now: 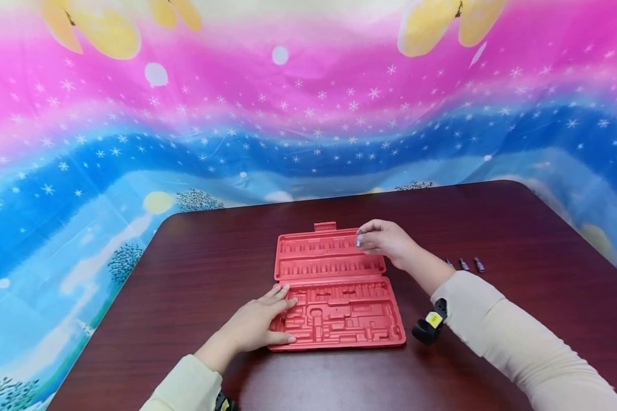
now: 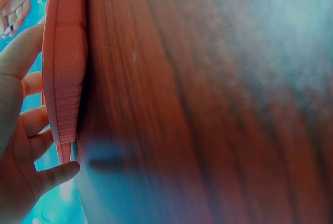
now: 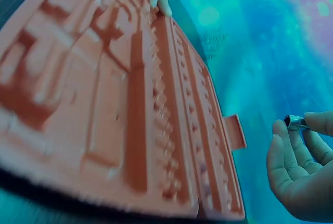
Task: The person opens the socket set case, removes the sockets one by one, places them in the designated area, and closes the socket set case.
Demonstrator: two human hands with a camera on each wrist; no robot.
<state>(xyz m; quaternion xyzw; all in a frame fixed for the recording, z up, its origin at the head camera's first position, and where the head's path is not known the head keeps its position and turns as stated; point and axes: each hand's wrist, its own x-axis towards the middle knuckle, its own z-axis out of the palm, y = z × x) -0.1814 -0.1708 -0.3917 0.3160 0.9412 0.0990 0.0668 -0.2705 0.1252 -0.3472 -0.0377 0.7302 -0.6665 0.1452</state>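
An unfolded red plastic tool case (image 1: 339, 345) lies on the table, its moulded recesses facing up and its lid folded back. My left hand (image 1: 254, 322) rests on the case's left edge with fingers spread and mostly straight; its thumb touches the near left corner. Above the right part of the lid, my right hand (image 1: 391, 242) pinches a small silver socket (image 3: 295, 123) between thumb and fingertips. The socket's hollow end shows in the right wrist view. Several similar small metal pieces (image 1: 479, 264) lie right of the case, one partly hidden by my right forearm.
The dark wood table (image 1: 211, 245) surrounds the case. Behind it hangs a colourful printed cloth (image 1: 308, 114). A black wrist device (image 1: 432, 322) hangs beside my right sleeve, just right of the case. The latch tab (image 1: 325, 226) sticks out from the lid's far edge.
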